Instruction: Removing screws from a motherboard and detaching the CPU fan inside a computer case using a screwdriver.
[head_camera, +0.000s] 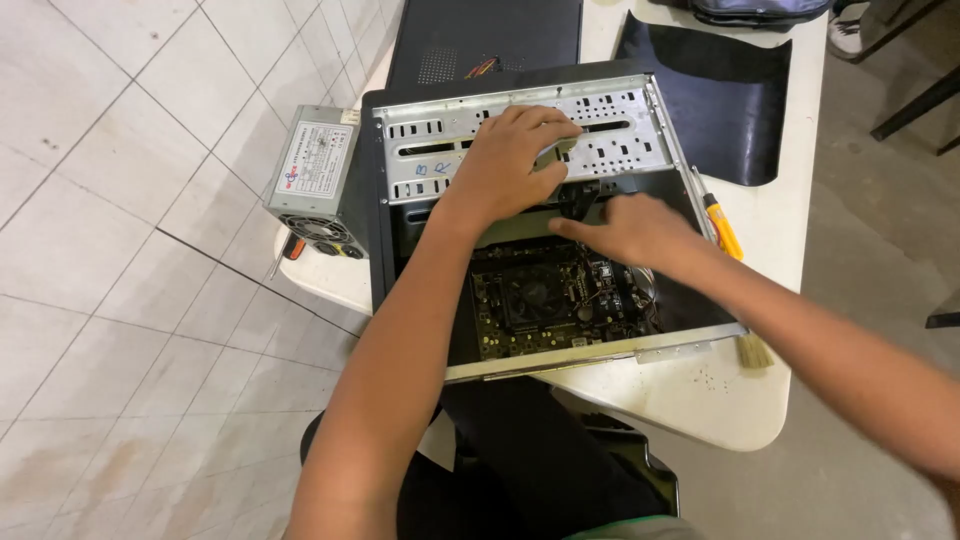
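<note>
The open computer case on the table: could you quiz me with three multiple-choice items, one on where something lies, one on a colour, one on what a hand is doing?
1. Where is the grey power supply?
A. Inside the case
B. On the table's edge, left of the case
C. On the floor

2. What colour is the screwdriver handle?
A. Green
B. Orange-yellow
C. White

3. What is the left hand doing?
A. Resting on the metal drive bay
B. Holding the brush
C. Hanging off the table

Answers:
1 B: the supply sits outside the case, overhanging the table edge.
2 B: the handle beside the case's right wall is orange-yellow.
3 A: its fingers curl over the perforated drive bay, while the brush lies untouched and the right hand reaches in above the motherboard.
</note>
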